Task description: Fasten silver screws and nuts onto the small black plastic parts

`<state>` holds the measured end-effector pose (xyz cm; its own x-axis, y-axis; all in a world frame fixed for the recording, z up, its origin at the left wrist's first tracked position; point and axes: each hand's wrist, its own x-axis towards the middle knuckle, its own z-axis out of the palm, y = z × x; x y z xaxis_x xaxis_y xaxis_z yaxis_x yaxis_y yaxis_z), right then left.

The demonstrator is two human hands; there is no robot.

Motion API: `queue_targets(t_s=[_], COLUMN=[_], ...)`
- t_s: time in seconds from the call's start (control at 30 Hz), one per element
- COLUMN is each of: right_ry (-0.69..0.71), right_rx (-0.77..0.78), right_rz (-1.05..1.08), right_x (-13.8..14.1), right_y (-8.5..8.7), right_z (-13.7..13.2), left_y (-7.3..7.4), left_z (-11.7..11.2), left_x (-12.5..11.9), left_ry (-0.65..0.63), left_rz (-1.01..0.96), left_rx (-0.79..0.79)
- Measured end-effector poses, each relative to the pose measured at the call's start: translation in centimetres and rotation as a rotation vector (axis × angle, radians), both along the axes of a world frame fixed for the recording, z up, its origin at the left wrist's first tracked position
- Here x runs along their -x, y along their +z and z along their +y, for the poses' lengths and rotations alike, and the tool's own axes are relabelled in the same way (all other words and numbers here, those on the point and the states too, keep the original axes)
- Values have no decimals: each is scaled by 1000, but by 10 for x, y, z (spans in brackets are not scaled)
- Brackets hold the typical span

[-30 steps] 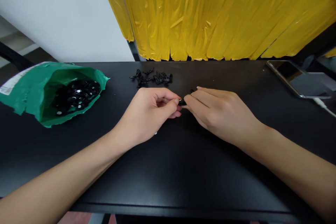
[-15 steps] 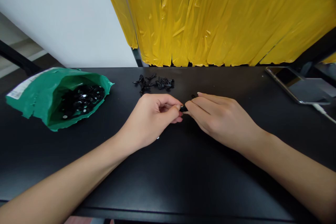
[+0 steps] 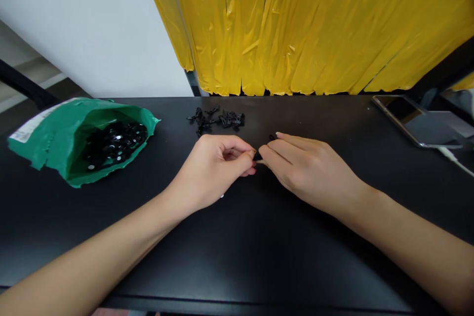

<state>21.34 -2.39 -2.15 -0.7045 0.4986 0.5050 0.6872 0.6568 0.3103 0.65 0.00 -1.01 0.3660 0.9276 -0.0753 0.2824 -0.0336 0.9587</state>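
Note:
My left hand (image 3: 217,170) and my right hand (image 3: 305,168) meet at the middle of the black table (image 3: 237,237). Both pinch a small black part (image 3: 256,156) between their fingertips; most of it is hidden by the fingers. Just behind my hands lies a little heap of black clip-like parts (image 3: 217,118). To the left, a torn green bag (image 3: 62,136) lies open on its side with several shiny black parts (image 3: 111,144) spilling inside it.
A phone (image 3: 422,121) with a white cable (image 3: 457,160) lies at the right end of the table. Yellow plastic sheeting (image 3: 314,24) hangs behind the table, a white wall (image 3: 85,24) to its left.
Both hands stay pinched together on the small part with only slight finger shifts. The view tilted a little, so everything sits lower in the frame than one second ago.

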Motion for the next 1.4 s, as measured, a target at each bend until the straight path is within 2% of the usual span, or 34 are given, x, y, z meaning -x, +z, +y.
queue_targets(t_s=[0.13,0.37,0.6,0.7,0.83,0.93,1.17,1.27,1.4], right_ry=[12,14,-1,8,34,61,167,161,129], right_rx=[9,18,212,287,286,269,315,333,278], right_rz=[5,15,155,240,327,360,478,533,540], right_x=[0,0,-7,-10,-14,-15,-15,-14,-13], right_y=[1,0,2,5,9,9,1,-1,0], right_z=[1,0,3,3,3,3,5,7,7], left_y=[0,-1,3,6,11,13,12,13,13], left_z=[-1,0,6,5,2,2,6,6,5], left_x=[0,2,4,7,11,13,15,15,16], left_ry=[23,-25,-75,-71,-168,-201,-145,-104,-26], left_rz=[-26,54,27,46,84,60,-1,9,16], left_rx=[9,-67,-36,-143,-388,-416,-356,-370,-377])
